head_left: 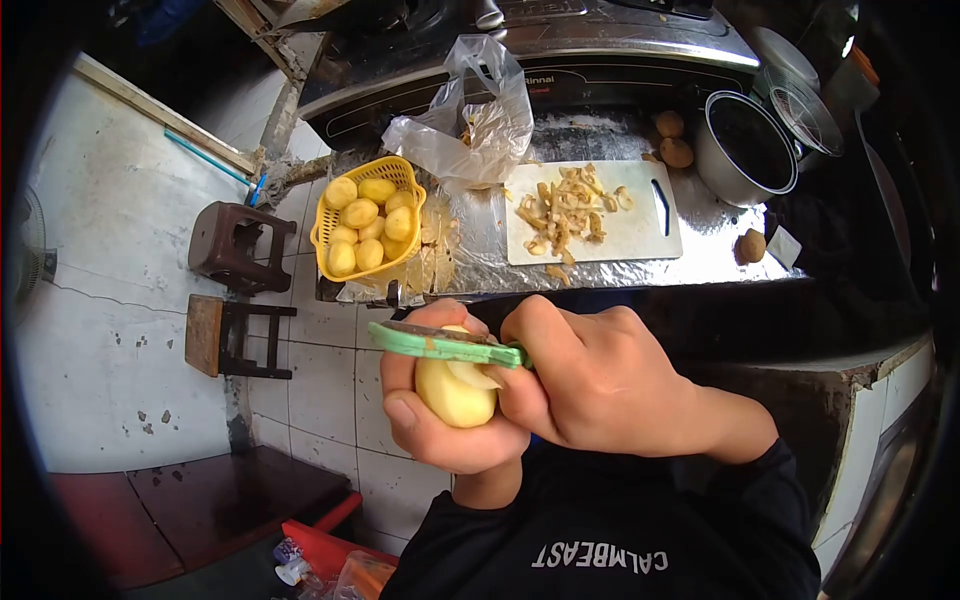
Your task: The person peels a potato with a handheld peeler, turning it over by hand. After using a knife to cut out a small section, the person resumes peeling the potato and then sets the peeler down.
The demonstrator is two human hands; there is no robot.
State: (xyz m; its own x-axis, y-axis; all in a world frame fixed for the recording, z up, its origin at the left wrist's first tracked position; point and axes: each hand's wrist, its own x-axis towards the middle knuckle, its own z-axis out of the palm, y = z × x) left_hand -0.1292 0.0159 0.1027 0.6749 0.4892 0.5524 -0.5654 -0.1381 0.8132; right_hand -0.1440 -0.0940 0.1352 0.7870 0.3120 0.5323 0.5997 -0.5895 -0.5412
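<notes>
In front of my chest, my left hand [450, 452] is closed around a peeled yellow potato [450, 400]. My right hand [605, 378] grips a green peeler [435, 343] laid across the potato's upper side. A pale strip of potato curls beside my right fingers. Past my hands, a white cutting board [640, 235] bears a heap of peelings [570, 215]. Left of it, a yellow plastic basket [322, 215] holds several peeled potatoes [370, 215].
A crumpled clear plastic bag [480, 140] stands by the stove [590, 80]. Unpeeled potatoes [676, 152] lie near a metal pot [750, 150]; one brown potato [751, 245] sits near the counter's right edge. Two stools [235, 245] are on the tiled floor at left.
</notes>
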